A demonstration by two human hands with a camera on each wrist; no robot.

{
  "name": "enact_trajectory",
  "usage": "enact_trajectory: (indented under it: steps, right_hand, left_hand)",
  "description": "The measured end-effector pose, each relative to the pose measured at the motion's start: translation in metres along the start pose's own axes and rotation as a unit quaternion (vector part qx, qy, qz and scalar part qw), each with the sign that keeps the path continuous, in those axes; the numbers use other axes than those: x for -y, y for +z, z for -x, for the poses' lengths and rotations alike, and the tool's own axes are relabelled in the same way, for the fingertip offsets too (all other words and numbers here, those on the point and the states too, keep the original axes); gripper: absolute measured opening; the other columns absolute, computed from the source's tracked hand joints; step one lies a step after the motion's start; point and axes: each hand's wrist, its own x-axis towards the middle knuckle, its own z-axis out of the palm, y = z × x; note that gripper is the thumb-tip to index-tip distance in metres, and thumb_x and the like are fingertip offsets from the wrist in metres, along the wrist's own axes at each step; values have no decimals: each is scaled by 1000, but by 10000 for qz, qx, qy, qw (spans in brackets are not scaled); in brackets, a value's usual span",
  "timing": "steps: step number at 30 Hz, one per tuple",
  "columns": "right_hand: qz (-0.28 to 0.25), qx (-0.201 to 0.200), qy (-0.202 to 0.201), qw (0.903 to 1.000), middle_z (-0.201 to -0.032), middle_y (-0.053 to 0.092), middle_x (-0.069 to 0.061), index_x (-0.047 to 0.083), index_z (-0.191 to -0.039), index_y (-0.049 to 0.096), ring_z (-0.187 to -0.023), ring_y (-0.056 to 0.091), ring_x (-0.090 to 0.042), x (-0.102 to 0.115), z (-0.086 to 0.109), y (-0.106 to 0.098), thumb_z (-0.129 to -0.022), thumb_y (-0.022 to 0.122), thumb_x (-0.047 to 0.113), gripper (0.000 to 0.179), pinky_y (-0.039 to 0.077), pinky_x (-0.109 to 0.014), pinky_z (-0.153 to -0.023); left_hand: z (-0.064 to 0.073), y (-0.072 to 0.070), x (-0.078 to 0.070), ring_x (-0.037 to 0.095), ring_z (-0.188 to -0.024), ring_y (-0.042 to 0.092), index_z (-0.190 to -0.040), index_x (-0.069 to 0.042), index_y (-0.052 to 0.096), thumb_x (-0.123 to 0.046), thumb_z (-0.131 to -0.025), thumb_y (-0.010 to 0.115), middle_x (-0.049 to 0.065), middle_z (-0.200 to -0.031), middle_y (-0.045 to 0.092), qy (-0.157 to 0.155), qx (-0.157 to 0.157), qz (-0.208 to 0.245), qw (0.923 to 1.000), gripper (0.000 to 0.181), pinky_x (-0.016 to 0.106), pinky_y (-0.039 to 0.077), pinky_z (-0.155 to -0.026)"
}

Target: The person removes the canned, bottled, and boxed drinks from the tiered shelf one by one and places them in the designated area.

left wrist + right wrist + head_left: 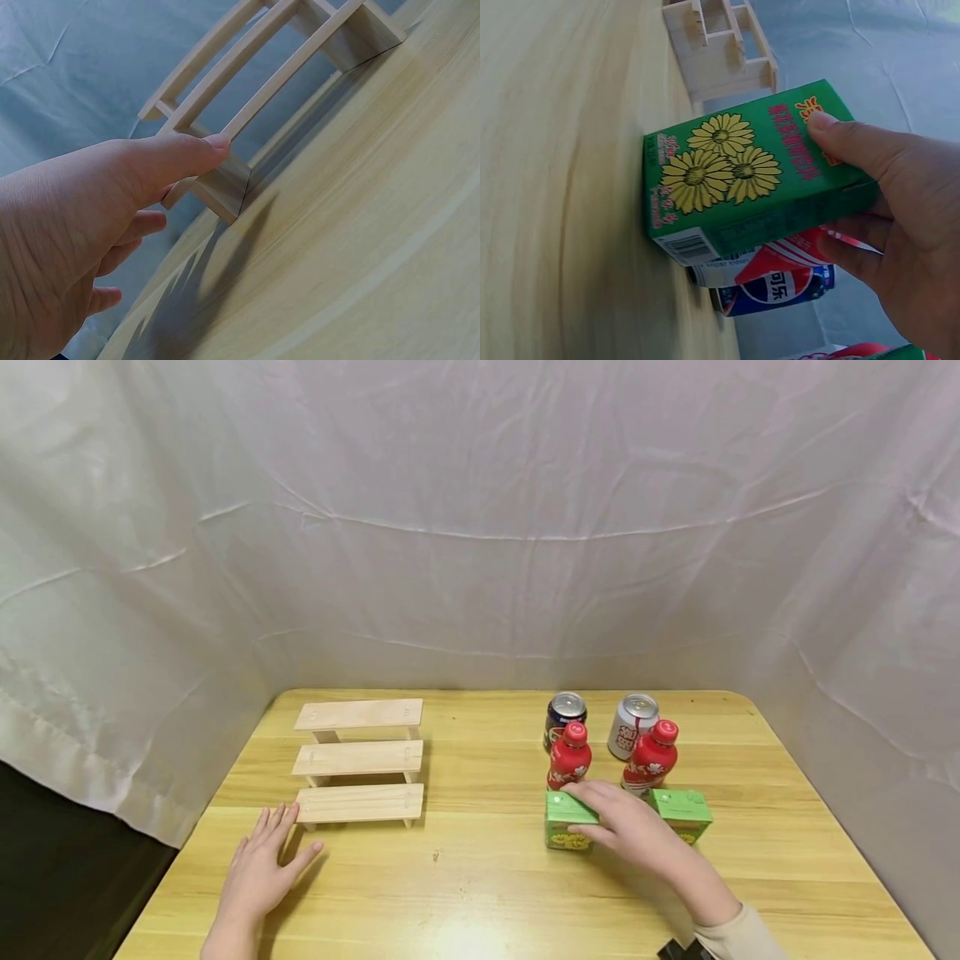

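Observation:
At the right of the table in the head view, my right hand (637,831) holds a green drink carton (566,833) by its upper part. The right wrist view shows the thumb across the front of this carton (739,176), which has yellow flowers printed on it; the other fingers go behind. My left hand (255,868), fingers extended, is at the near left corner of a three-step wooden rack (362,803). In the left wrist view its thumb overlaps the end of the lowest step of the rack (289,71).
Behind the held carton stand a red bottle (570,758) and a dark blue can (557,718). Farther right are a second green carton (684,814), a second red bottle (651,760) and a white can (624,731). Pale cloth (495,585) hangs around the wooden table (390,893).

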Motion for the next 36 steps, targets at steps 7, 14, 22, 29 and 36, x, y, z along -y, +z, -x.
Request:
enact_trajectory:
  steps: [7,14,22,29,36]
  right_hand:
    - [127,111,179,9997,-125,67,-5,15,-134,58,-117,63,-25,-1,3,-6,-88,70,39,53,53,-47,-100]
    - [178,139,135,9997,-126,67,-4,13,-132,60,-117,63,-25,-1,4,-12,-88,69,39,52,53,-47,-99]
    - [121,60,100,9999,-124,68,-4,12,-131,61,-116,63,-25,-2,7,-17,-88,70,36,50,53,-47,-98]
    - [92,141,180,9997,-123,67,-3,14,-132,60,-116,63,-25,-1,6,-17,-87,72,34,51,53,-47,-98]
    - [80,75,323,9994,-125,66,-4,14,-133,59,-116,63,-24,-1,10,-24,-86,72,38,54,54,-46,-97]
  left_hand:
    - [0,0,-1,49,-147,14,-155,-10,25,-56,-90,59,29,-156,26,40,-42,43,10000,86,77,12,-109]
    - [0,1,-4,49,-146,16,-154,-9,26,-56,-90,59,29,-156,26,65,-58,14,10000,86,76,13,-110]
    - [-3,3,-5,50,-146,16,-154,-9,26,-56,-90,59,29,-156,26,95,-123,5,9999,86,76,12,-110]
    - [-2,4,-8,47,-146,20,-150,-7,37,-55,-92,58,28,-155,29,318,-487,-66,9983,78,73,13,-113]
    - [-4,0,-18,46,-138,37,-138,-6,53,-43,-88,68,26,-145,47,970,-1610,-250,9819,64,67,16,-118]
